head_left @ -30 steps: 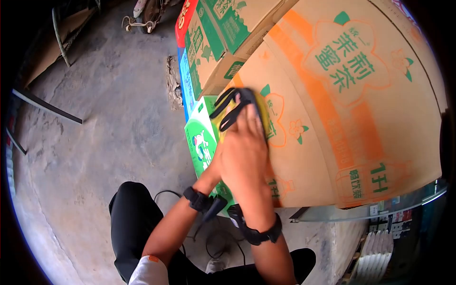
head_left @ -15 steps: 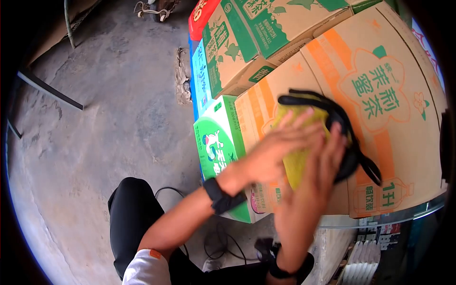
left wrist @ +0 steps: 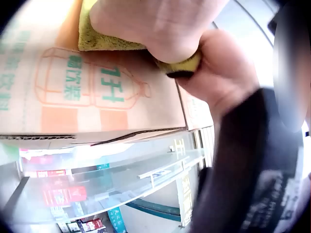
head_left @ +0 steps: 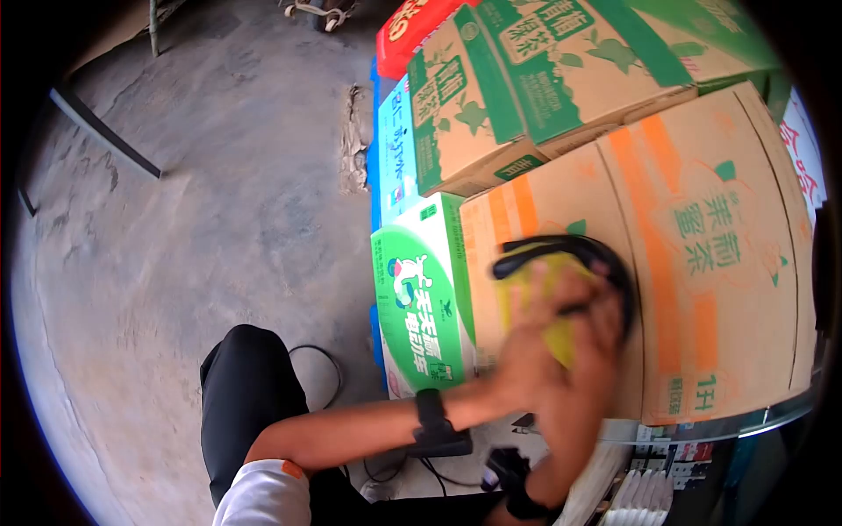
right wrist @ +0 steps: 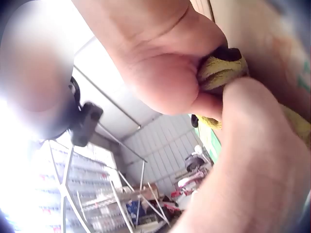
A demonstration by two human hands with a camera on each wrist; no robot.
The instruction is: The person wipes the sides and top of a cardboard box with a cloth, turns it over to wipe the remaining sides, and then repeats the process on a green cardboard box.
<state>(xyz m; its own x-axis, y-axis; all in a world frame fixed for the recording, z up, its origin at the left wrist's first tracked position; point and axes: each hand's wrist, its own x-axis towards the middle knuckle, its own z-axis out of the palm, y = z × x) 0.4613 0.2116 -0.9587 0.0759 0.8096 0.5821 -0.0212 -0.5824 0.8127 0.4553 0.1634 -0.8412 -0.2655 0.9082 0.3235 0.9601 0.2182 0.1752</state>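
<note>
A yellow cloth with black trim (head_left: 513,291) lies on a brown carton with orange stripes (head_left: 728,320). The left hand (head_left: 524,346) rests over the cloth's left part, its blurred fingers extended across it. Beside it, the right hand (head_left: 589,355) holds the cloth's right part. In the right wrist view, a bunched fold of yellow cloth (right wrist: 221,73) sits between the right thumb and palm. In the left wrist view, the heel of the left hand (left wrist: 150,22) is over the cloth, its fingertips out of sight.
A green-and-white carton (head_left: 425,307) adjoins the striped one on the left. Behind stand green-and-brown cartons (head_left: 561,74), a light blue carton (head_left: 397,149) and a red package (head_left: 412,35). A glass shelf edge (head_left: 754,421) runs below the carton's near side.
From the carton's left edge, both hands swept the cloth rightward across its top. In the last half second they came back slightly left. The camera view has shifted too.
</note>
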